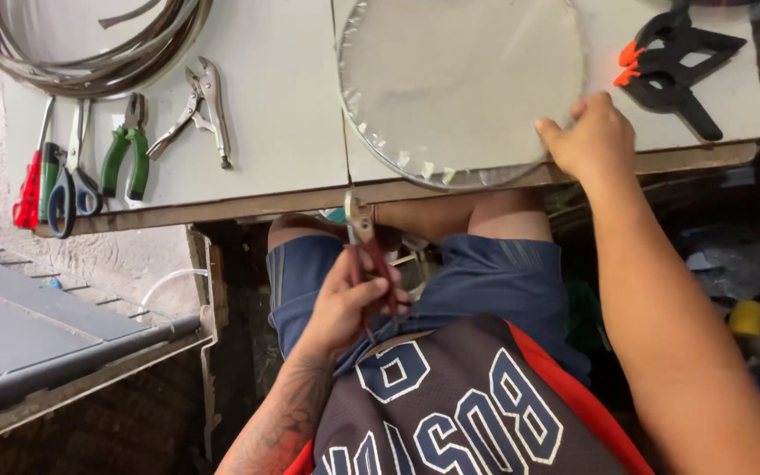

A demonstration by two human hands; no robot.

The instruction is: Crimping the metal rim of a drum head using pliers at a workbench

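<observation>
Close to the camera, at about 6 o'clock, the left hand is curled tight around one pair of red-handled pliers. The pliers stand almost straight up and down in the picture, with the metal nose pointing to 12 o'clock, up at the table edge, and the red handles pointing back to the person's lap. Farther out, at about 2 o'clock, the right hand rests on the near rim of one round mesh screen, with its fingers bent over the edge; the screen lies flat and its near edge sticks out a little past the table. The pale grey table has a seam down the middle. On its left part, at about 10 o'clock, lie one red screwdriver, one pair of scissors, one pair of green-handled pliers and one pair of silver locking pliers, all side by side. Past them, at 11 o'clock, is one coil of metal strips. Far off at 1 o'clock lie two black clamps with orange tips. Below the table the room looks dark and crowded, with a grey shelf at 8 o'clock.
</observation>
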